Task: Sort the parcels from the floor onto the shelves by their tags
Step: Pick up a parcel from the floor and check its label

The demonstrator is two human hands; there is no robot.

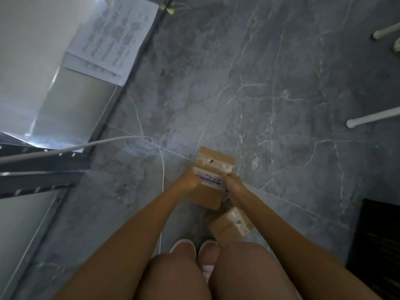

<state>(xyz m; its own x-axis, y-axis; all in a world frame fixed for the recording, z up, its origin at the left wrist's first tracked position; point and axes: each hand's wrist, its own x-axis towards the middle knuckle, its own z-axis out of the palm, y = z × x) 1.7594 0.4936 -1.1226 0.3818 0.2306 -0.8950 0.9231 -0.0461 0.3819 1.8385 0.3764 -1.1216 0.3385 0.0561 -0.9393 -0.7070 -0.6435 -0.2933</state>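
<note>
a brown cardboard parcel (211, 180) is gripped at both ends over a grey marbled floor (281, 94), the left hand (190, 178) closed on its 9 o'clock edge and the right hand (233, 183) closed on its 3 o'clock edge. a white tag (211, 179) with blurred dark print, too soft to be read, is seen across the parcel's top between the two hands, with a strip of clear tape (213, 164) just beyond it at 12 o'clock. whether the parcel is touching the floor cannot be told. a second cardboard parcel (229, 226), also taped, is seen on the floor at 5 o'clock from the first, close to the right forearm and just ahead of a pair of pale slippers (194, 247). a thin white cable (161, 169) is trailed across the floor at 9 o'clock from the held parcel. a dark metal shelf frame (43, 169) is seen at the far 9 o'clock side of the view, and printed sheets of paper (116, 33) are seen at 11 o'clock. white tubular legs (372, 118) are visible at 2 o'clock, and a dark slatted object (378, 241) at 4 o'clock.
</note>
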